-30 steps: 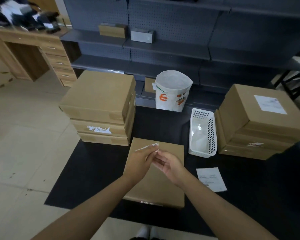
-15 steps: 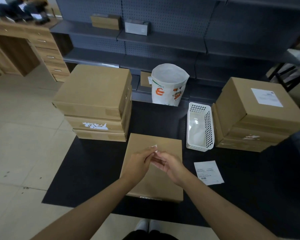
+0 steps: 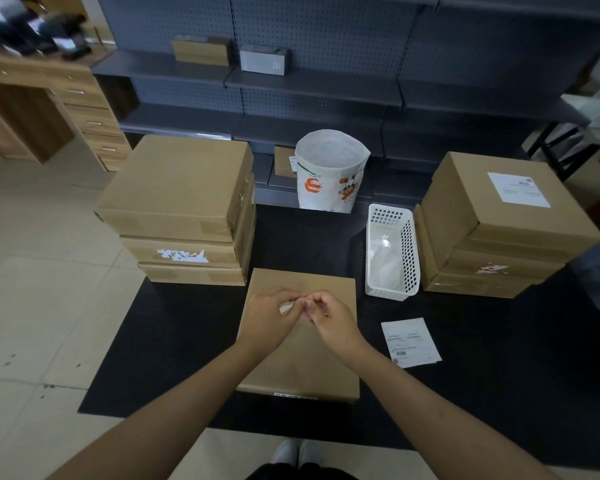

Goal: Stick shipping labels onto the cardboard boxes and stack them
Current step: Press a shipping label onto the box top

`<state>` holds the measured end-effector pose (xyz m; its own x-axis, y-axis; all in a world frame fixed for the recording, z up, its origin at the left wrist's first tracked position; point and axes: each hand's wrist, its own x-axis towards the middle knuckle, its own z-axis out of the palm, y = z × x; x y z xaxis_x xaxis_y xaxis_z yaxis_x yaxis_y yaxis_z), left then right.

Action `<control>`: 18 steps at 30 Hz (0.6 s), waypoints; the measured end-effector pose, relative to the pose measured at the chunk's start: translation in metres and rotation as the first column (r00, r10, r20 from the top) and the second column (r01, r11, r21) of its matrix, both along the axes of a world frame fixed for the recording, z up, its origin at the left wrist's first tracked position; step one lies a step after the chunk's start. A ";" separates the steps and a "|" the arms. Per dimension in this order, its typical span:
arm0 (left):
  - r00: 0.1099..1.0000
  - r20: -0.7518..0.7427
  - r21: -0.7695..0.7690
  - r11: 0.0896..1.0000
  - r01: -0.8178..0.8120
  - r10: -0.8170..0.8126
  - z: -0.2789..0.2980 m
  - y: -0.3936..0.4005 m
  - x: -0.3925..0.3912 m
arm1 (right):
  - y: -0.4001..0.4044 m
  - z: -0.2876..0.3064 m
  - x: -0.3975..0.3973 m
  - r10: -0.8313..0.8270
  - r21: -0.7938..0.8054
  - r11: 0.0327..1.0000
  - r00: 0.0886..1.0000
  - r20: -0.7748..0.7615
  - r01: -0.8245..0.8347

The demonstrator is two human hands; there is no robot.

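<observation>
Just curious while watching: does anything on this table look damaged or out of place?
Yes. A box in the left stack has torn white label scraps on its side, and so does one in the right stack. A loose label lies askew on the mat.

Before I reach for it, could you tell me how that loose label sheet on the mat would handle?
The label sheet looks thin and flat, so probably floppy and very light. Lying flush on the black mat, it may resist pinching; sliding it to the edge first might help.
</observation>
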<state>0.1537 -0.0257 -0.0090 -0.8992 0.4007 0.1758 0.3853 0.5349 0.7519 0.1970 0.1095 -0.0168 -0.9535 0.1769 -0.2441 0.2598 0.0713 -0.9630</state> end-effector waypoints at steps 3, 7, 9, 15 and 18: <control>0.999 0.022 0.006 0.999 0.039 -0.039 0.004 0.000 0.002 | 0.003 0.000 0.003 -0.004 0.014 1.000 1.000 -0.028 0.005; 0.996 0.068 -0.001 0.998 0.060 -0.060 0.003 0.001 0.003 | 0.005 -0.001 0.006 -0.011 0.034 0.999 0.999 -0.045 0.013; 0.994 0.094 0.010 0.999 0.051 -0.052 0.002 0.003 0.004 | 0.003 -0.002 0.006 -0.032 0.044 0.998 0.999 -0.039 0.034; 0.997 0.076 0.026 1.000 0.012 -0.014 -0.001 0.007 0.007 | -0.004 -0.009 0.001 -0.089 0.013 0.996 0.996 0.021 0.088; 0.999 0.049 0.029 1.000 0.010 -0.011 0.000 0.006 0.007 | -0.004 -0.011 -0.001 -0.104 -0.027 0.994 0.993 0.052 0.105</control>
<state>0.1611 -0.0193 -0.0090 -0.9029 0.4054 0.1432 0.3531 0.5093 0.7848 0.1957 0.1055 -0.0275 -0.9165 0.2669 -0.2981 0.3126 0.0126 -0.9498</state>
